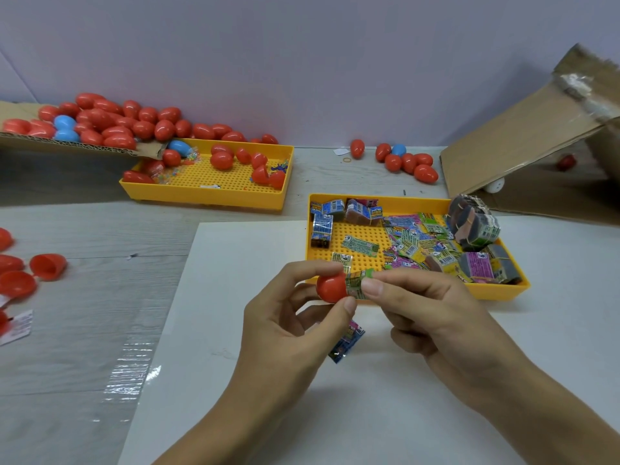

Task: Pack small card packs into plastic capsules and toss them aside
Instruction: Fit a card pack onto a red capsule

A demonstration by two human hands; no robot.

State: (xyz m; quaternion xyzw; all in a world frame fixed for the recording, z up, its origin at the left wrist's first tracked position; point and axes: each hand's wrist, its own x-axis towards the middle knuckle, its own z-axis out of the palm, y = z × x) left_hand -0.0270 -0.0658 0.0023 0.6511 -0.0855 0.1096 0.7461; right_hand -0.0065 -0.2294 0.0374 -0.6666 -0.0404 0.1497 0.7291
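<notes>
**Q:** What have you got in each hand?

**A:** My left hand (295,317) pinches a red capsule half (331,287) between thumb and fingertips, its open mouth turned toward three o'clock so my other hand can feed it. My right hand (432,307) grips a folded green card pack (359,282) by its trailing end; the leading end sits at the capsule's mouth. How deep it has gone I cannot tell.

**Q:** Why work over the white sheet (235,297) rather than over the trays?

**A:** It is close to me, and both supplies sit within reach of it. The yellow tray of card packs (486,292) lies just beyond my right hand, at about one o'clock. Loose open red capsule halves (47,266) wait at nine o'clock.

**Q:** And that blue pack (347,340) under your hands?

**A:** It lies flat on the sheet, probably next in line.

**Q:** Where would the finished capsules end up?

**A:** I'd guess with the heap of closed red and blue capsules (110,124) on the cardboard flap at eleven o'clock, spilling into the second yellow tray (201,196). A smaller cluster of capsules (407,162) rests at twelve o'clock.
</notes>
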